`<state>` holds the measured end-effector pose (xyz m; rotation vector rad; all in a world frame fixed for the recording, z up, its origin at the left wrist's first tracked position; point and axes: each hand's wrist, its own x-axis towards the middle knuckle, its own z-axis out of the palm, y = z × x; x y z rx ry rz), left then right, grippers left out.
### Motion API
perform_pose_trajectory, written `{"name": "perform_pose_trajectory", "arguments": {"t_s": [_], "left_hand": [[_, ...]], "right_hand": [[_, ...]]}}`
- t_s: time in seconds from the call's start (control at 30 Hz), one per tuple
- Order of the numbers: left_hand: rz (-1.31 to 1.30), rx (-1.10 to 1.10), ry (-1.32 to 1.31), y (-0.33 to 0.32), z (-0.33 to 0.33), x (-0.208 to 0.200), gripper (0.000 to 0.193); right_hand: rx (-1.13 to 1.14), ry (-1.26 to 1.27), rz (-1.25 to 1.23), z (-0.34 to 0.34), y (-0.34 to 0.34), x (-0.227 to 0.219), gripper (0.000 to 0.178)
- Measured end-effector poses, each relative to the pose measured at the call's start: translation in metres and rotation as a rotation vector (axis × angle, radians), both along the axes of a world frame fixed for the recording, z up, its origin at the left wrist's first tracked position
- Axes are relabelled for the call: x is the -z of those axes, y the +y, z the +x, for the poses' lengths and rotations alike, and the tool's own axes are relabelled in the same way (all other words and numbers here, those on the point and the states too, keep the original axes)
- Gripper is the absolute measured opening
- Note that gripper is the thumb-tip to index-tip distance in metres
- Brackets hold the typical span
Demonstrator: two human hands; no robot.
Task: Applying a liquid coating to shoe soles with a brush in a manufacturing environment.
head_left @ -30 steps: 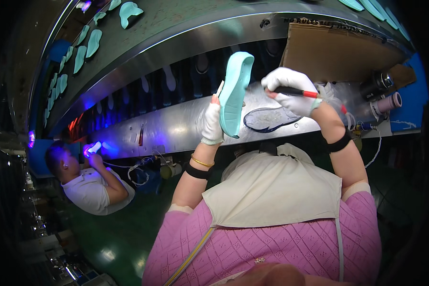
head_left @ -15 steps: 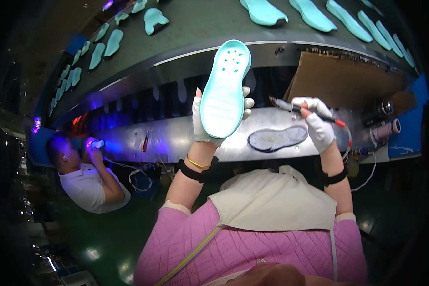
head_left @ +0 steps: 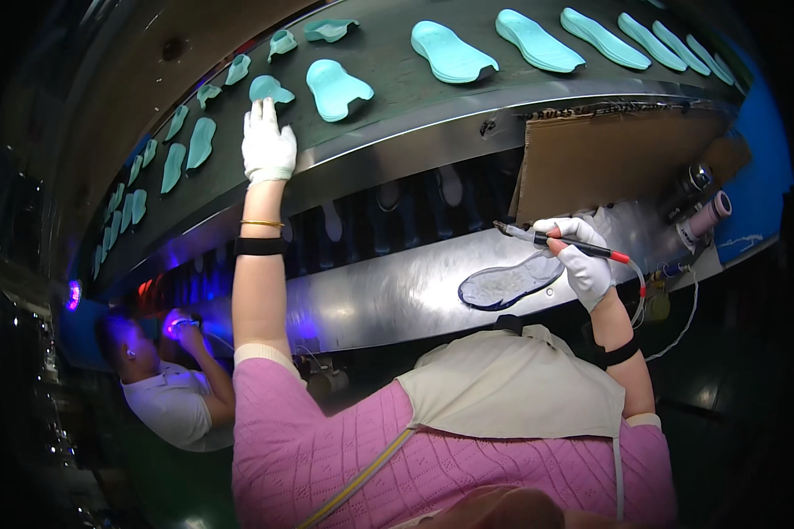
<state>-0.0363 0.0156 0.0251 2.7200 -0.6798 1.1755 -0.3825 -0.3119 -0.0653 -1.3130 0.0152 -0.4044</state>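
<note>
My left hand (head_left: pixel 268 145), in a white glove, is stretched far up to the dark conveyor belt (head_left: pixel 397 70) above me. Its fingers are loosely together and rest on the heel end of a teal shoe sole (head_left: pixel 270 89) lying flat on the belt; they are not closed around it. I judge that this sole is set down and finished with, apart from letting go.

The sole is pale teal, smooth and rounded like a footprint. It sits in a long curving row of matching teal soles (head_left: pixel 451 51) spaced along the belt, with one just beside it to the right.

My right hand (head_left: pixel 582 258), also gloved, is lower down at the shiny metal desk (head_left: pixel 388 295). Its fingers are clamped on a slim pen-like tool (head_left: pixel 563 242) with a red end and a trailing cord. The tool's tip hangs just above a dark, oval, sole-shaped template (head_left: pixel 508 282) lying on the desk, which holds no sole. So the next piece is not yet taken up.

At lower left, another person (head_left: pixel 172 388) works beside a violet light.
</note>
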Motion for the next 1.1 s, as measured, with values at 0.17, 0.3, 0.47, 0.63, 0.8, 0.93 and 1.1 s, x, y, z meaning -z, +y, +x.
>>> {"name": "perform_pose_trajectory", "arguments": {"t_s": [0.17, 0.3, 0.47, 0.63, 0.8, 0.93, 1.1], "left_hand": [[0.136, -0.049, 0.410, 0.005, 0.013, -0.024, 0.052], [0.312, -0.207, 0.147, 0.008, -0.006, -0.027, 0.035], [-0.611, 0.390, 0.395, 0.056, -0.067, -0.038, 0.024], [-1.606, 1.188, 0.593, 0.053, -0.155, -0.057, 0.022], [-1.511, 1.309, 1.045, 0.004, -0.195, -0.003, 0.044], [-1.957, 1.504, 1.511, -0.053, -0.235, 0.097, 0.053], [-2.237, 1.166, 1.664, -0.079, -0.298, 0.106, 0.068]], "right_hand": [[-0.023, 0.073, -0.193, 0.008, 0.013, -0.002, 0.023], [-0.041, 0.078, -0.256, 0.013, 0.023, 0.001, 0.021], [-0.101, 0.084, -0.095, 0.011, 0.015, 0.011, 0.018], [-0.108, 0.033, -0.001, 0.017, -0.001, 0.023, 0.020], [-0.095, 0.151, 0.010, 0.008, -0.007, 0.012, 0.020], [-0.232, 0.147, -0.101, 0.010, 0.011, -0.005, 0.017], [-0.358, 0.099, -0.046, 0.021, 0.042, -0.016, 0.015]]}}
